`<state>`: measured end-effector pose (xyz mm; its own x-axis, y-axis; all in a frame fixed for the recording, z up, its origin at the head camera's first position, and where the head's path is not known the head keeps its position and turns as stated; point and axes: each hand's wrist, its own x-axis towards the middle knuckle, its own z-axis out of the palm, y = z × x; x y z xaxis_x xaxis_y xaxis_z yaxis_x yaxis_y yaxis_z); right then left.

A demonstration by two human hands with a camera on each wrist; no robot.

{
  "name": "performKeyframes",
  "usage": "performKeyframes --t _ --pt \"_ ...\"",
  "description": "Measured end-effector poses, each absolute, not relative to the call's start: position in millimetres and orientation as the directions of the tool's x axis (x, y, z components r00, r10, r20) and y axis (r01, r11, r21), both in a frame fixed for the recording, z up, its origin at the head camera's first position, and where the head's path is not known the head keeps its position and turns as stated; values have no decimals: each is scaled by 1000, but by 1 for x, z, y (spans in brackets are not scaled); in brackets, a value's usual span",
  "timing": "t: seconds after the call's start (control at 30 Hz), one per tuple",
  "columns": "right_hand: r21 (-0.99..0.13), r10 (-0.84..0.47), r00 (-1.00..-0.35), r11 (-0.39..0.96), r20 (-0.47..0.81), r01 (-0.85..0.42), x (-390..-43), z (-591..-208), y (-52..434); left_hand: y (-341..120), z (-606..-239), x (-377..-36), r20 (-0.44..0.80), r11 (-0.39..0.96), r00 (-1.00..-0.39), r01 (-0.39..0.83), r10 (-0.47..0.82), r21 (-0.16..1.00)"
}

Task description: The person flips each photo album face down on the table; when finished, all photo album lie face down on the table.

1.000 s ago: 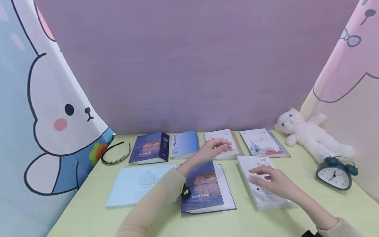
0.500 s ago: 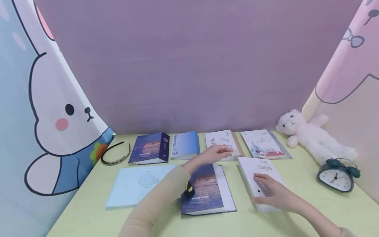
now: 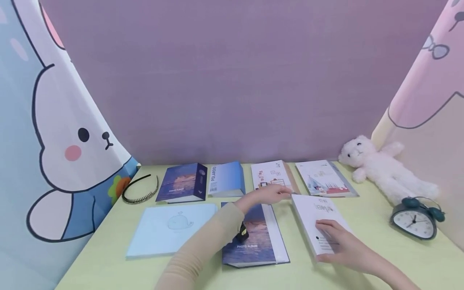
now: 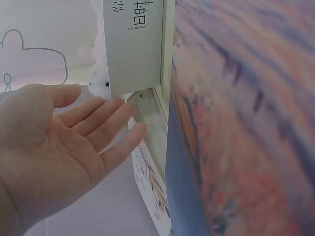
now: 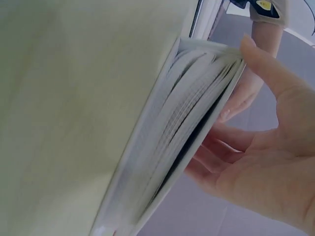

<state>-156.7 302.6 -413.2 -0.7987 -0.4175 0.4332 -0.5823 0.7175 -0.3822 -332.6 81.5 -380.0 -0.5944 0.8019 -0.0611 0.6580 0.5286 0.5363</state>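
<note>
A thick white photo album (image 3: 306, 209) with dark printed characters lies right of centre in the front row. My left hand (image 3: 269, 194) reaches across to its far left corner; in the left wrist view the fingers (image 4: 106, 123) are extended, tips right at the corner of the white album (image 4: 135, 54). On the near part of its cover rests my right hand (image 3: 346, 247). The right wrist view has the thumb (image 5: 263, 61) at the album's near corner and the other fingers spread along the cover, partly hidden. Under my left forearm lies a sunset-sea photo album (image 3: 250, 245).
A pale blue whale album (image 3: 156, 231) lies front left. Behind stand a dark blue album (image 3: 177, 183), a blue Polaroid album (image 3: 228, 177) and two illustrated ones (image 3: 270, 173) (image 3: 320, 175). A headband (image 3: 139, 199) lies left; a white plush bear (image 3: 388, 169) and alarm clock (image 3: 415, 221) sit right.
My left hand has moved right and nearer, from over the back row to the white album's far corner. The right hand has lowered toward the near end of that album's cover.
</note>
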Motion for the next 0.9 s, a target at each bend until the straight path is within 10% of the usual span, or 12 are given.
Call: performKeyframes --t 0.9 --pt "-332 -405 -793 750 455 -573 -156 -411 305 89 -386 -324 -245 542 -552 475 797 693"
